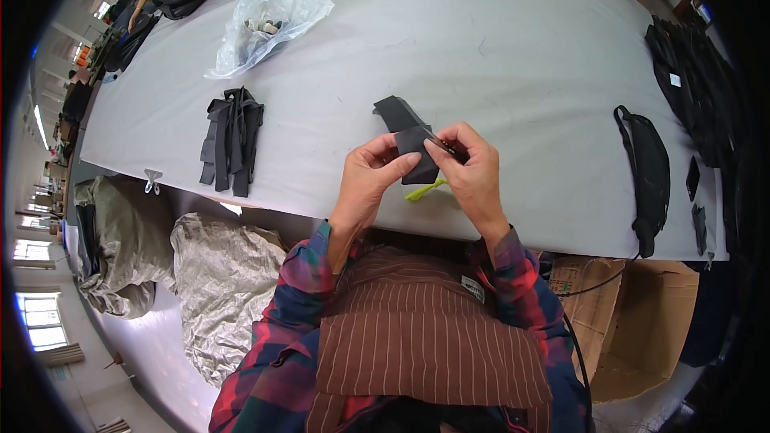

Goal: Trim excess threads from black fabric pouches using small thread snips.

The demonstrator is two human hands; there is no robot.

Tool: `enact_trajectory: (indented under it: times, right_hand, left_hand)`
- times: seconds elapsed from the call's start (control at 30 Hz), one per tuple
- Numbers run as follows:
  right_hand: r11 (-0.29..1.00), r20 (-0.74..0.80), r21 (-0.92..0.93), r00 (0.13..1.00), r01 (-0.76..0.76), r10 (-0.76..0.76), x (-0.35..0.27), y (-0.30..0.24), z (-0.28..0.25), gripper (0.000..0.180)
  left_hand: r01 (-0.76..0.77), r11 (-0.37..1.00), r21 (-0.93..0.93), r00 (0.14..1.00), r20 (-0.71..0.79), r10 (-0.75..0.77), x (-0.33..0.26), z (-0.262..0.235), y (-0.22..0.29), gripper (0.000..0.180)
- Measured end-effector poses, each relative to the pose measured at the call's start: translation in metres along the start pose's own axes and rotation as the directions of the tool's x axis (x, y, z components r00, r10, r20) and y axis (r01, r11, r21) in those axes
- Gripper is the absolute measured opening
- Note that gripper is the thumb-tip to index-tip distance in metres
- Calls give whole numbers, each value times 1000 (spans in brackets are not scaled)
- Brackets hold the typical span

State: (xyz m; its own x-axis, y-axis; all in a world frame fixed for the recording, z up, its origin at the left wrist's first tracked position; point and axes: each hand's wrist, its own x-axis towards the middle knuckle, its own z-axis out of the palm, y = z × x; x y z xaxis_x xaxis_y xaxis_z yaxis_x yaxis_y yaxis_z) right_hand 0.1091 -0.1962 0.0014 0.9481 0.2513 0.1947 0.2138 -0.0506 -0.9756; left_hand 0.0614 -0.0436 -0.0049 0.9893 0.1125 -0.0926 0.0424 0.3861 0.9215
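A folded strip of black fabric (415, 141) is held between my two hands just above the pale table, near its front edge. My left hand (375, 176) pinches the strip's left side between thumb and fingers. From the right, my right hand (472, 172) grips the other side, its fingers bent around a dark edge. One end of the strip points away from me to the upper left. A yellow-green object (425, 190) shows beneath my right hand; its kind is hard to make out because the hand partly covers it.
Black strips (233, 142) lie piled to the left, with a clear plastic bag (269, 20) beyond. On the right are a black pouch (646, 168) and stacked black bags (698, 88). A metal clip (152, 180) sits on the table edge; below is a cardboard box (654, 321). People in yellow stand across.
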Motion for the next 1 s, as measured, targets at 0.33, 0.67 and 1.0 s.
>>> enact_trajectory:
  times: [0.33, 0.67, 1.0]
  right_hand:
    - [852, 94, -420, 949, 312, -302, -21, -13, -14, 17]
    - [773, 32, -500, 900, 390, -434, -22, -12, -9, 14]
    - [864, 86, -264, 903, 428, -420, -4, -29, -20, 24]
  left_hand:
    - [-183, 983, -26, 957, -232, 172, 2, 4, -1, 23]
    - [-168, 985, 35, 957, -234, 172, -1, 6, 3, 25]
    - [123, 841, 528, 991, -18, -134, -22, 15, 61, 24]
